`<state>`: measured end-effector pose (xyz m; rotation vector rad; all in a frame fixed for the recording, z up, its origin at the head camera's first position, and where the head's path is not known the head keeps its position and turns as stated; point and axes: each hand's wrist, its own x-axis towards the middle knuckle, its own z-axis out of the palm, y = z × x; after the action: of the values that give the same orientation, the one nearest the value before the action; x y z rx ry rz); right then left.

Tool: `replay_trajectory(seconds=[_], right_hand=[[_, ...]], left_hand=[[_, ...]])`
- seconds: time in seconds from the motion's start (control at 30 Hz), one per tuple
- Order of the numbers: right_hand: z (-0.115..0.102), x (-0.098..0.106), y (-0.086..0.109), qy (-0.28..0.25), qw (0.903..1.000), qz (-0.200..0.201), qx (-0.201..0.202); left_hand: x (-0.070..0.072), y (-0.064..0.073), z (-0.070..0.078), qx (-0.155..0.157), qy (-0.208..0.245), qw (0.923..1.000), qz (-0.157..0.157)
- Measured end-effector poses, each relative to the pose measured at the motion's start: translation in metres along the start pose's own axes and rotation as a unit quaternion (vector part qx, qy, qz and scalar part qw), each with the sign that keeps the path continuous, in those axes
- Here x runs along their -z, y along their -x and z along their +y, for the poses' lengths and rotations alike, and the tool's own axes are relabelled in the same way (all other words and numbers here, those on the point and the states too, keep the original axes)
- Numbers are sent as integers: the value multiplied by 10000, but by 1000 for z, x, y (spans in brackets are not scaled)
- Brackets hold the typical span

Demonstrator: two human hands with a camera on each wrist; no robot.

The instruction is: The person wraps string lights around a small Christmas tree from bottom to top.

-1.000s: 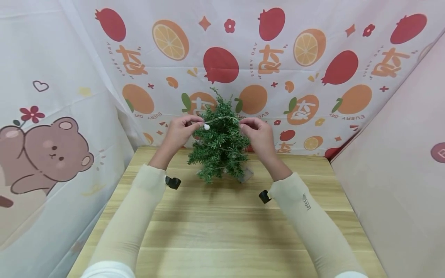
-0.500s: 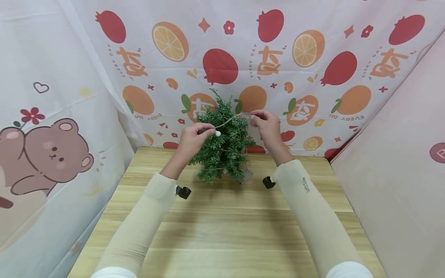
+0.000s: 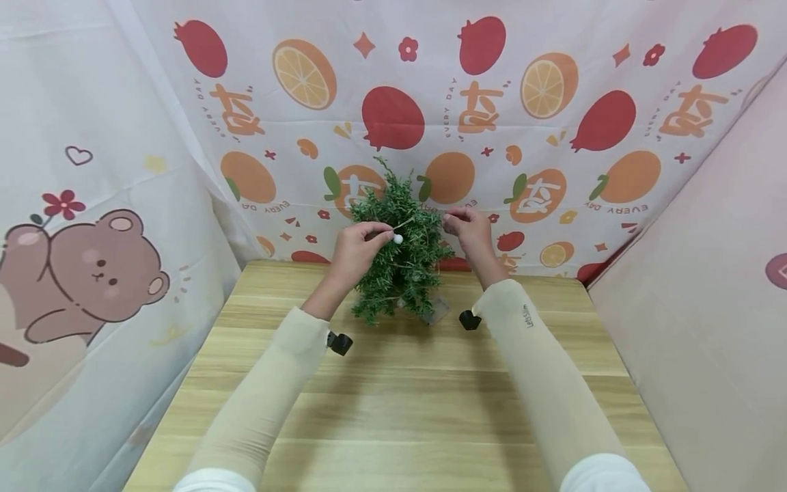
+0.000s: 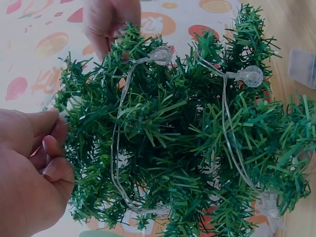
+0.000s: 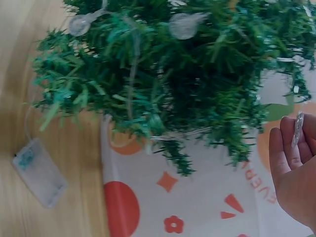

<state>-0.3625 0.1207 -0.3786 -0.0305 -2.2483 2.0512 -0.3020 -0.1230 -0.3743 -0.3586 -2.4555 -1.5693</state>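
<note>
A small green artificial Christmas tree stands at the back of the table, wound with a clear string of fairy lights. Round clear bulbs poke out from its branches. My left hand, at the tree's left front, pinches the light string beside a white-looking bulb. On the tree's upper right, my right hand is close beside the branches. Between its thumb and fingers shows a clear, twisted-looking piece of the string. Branches hide much of the wire.
A translucent battery box on a thin wire lies on the wooden table, at the tree's right foot. Behind the table hangs a fruit-print curtain. Pale cloth walls stand on both sides, the left one with a printed bear.
My left hand has moved right and slightly down across the tree's front, carrying the bulb along. The right hand went right and up, then came slightly down.
</note>
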Motion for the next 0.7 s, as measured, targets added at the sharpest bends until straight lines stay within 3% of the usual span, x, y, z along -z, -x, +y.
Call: replay_trajectory(seconds=[0.3,0.53,0.7], right_hand=[[12,-4,-2,281,9996,-80,-60],[9,-1,4,770,9967,-122,209],[3,8,11,894,9952,-85,385]], left_hand=[[-5,-1,1,192,-3,9997,-128],[0,0,-4,29,320,9995,24],[5,3,-4,-123,13,9999,-33]])
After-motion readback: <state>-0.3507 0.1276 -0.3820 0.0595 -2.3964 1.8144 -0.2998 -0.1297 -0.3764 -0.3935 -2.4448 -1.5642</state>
